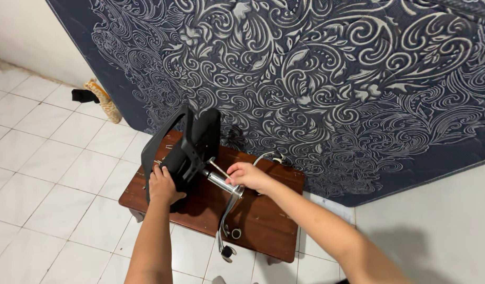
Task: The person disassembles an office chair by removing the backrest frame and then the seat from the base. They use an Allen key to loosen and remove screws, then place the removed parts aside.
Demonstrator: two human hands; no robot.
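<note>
We see the black chair seat (187, 147) lying tipped on the brown desk (263, 221). Our left hand (163, 185) has its fingers clamped on the seat's lower edge; our right hand (246, 175), beside the seat, has its fingers closed round the chrome cylinder (221, 182)

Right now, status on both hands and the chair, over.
Left hand gripping black chair seat. Right hand closed on chrome post near the base. Chair lies on wooden table. Nothing in the way.
</note>
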